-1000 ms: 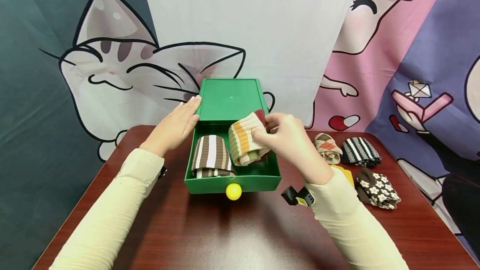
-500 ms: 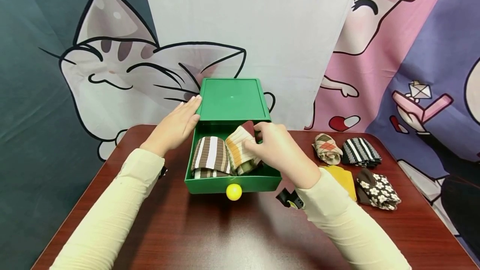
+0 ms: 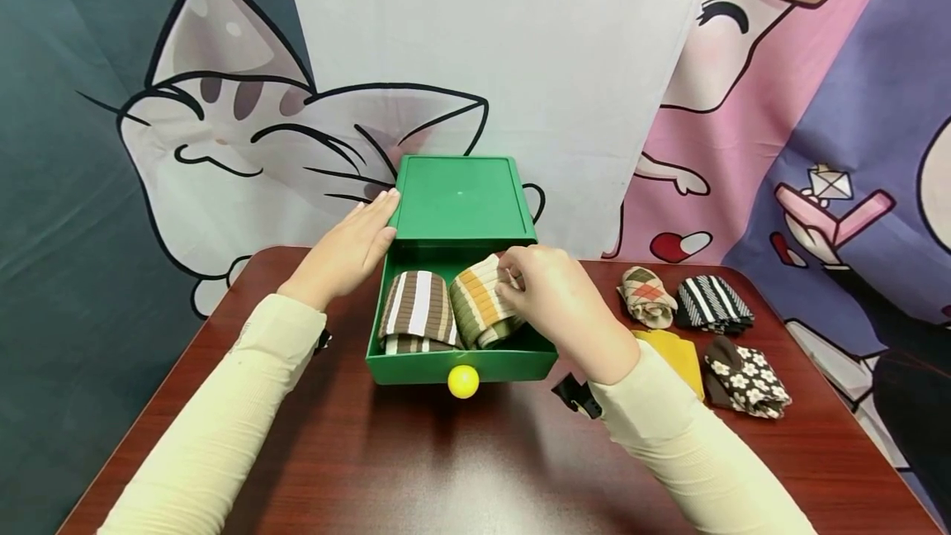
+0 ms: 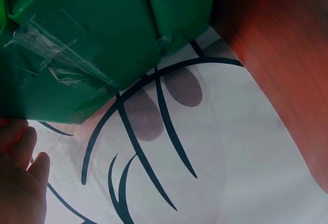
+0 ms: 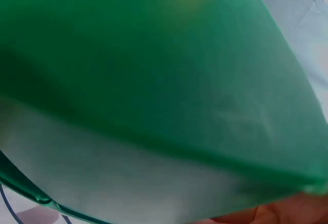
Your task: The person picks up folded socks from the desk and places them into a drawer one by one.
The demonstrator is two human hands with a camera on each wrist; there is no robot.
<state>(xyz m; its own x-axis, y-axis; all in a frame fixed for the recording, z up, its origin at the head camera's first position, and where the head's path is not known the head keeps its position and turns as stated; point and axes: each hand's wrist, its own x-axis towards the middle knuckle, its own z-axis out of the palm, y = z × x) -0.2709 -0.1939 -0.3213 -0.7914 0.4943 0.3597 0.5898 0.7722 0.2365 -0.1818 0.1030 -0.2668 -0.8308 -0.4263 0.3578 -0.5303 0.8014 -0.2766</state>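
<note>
A small green box stands on the table with its drawer pulled out, a yellow knob on the drawer's front. Inside, brown-and-white striped folded socks lie at the left. Beside them sit cream, mustard and green ribbed folded socks. My right hand reaches into the drawer's right side and pinches the ribbed socks at their burgundy end, mostly hidden by the fingers. Straight-fingered, my left hand rests against the box's left side; its fingertips show at the box's edge in the left wrist view.
To the right on the table lie argyle socks, black-and-white striped socks, yellow socks partly behind the right sleeve, and dark floral socks. A printed cloth hangs behind the box.
My right hand has lowered the ribbed socks into the drawer, leftward against the brown striped pair, and they now sit flatter. My left hand has stayed at the box's side.
</note>
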